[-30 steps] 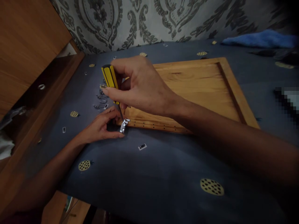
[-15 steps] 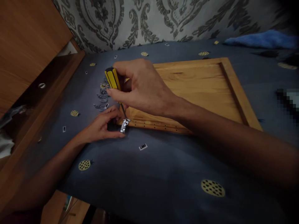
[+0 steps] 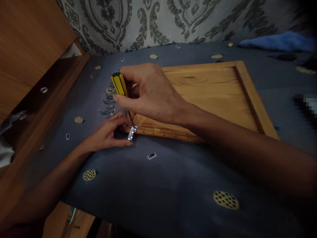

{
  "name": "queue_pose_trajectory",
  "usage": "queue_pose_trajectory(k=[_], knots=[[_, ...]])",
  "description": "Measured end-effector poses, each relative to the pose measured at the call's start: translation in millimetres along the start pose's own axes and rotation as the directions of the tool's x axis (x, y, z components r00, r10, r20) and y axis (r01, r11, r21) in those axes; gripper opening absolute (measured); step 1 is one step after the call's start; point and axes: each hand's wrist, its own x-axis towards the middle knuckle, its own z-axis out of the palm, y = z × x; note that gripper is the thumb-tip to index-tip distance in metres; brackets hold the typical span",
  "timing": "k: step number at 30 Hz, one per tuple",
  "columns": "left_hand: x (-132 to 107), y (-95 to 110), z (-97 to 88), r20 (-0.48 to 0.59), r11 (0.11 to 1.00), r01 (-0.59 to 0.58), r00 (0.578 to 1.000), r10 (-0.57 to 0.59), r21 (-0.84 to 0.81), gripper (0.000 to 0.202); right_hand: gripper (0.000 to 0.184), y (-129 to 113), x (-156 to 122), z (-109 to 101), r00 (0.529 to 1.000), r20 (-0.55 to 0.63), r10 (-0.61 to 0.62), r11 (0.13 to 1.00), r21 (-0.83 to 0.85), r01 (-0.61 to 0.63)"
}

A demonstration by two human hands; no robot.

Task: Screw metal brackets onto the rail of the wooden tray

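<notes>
My right hand [image 3: 151, 94] is closed around the yellow and black handle of a screwdriver [image 3: 119, 84]. The screwdriver's shaft slants down, and its tip meets a small shiny metal latch [image 3: 132, 133] at the near left corner of a shallow wooden tray [image 3: 168, 132]. Small dark holes run in rows along the tray's near side. My left hand [image 3: 109, 134] pinches around the latch, its thumb by the lower end and its fingers at the tray's corner. Those fingertips are partly hidden.
Several similar metal latches [image 3: 108, 103] lie on the dark patterned cloth [image 3: 153, 188] left of the tray. A wooden cabinet [image 3: 32, 43] with an open shelf stands at the left. A blue cloth [image 3: 279, 41] lies at the back right, and a pixelated object [image 3: 308, 105] at the right edge.
</notes>
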Motion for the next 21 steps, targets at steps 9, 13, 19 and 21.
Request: queue_pose_trajectory(k=[9,13,19,21], knots=[[0.2,1.3,-0.8,0.006,1.000,0.009,1.000,-0.009,0.004,0.043,0.029,-0.2,0.2,-0.2,1.000,0.023,-0.011,1.000,0.007,0.010],[-0.9,-1.0,-0.2,-0.001,1.000,-0.013,1.000,0.013,0.014,0.042,0.030,1.0,1.4,-1.7,0.999,0.037,-0.021,0.999,-0.029,0.022],[-1.5,-4.0,-0.3,0.005,1.000,-0.021,1.000,0.021,0.021,0.042,0.034,2.7,0.9,-5.0,0.990,0.114,-0.079,0.996,0.045,0.075],[-1.4,-4.2,-0.3,0.004,0.999,-0.027,1.000,0.027,0.026,0.041,0.032,3.6,0.0,-4.7,0.987,0.144,-0.074,0.992,0.113,0.058]])
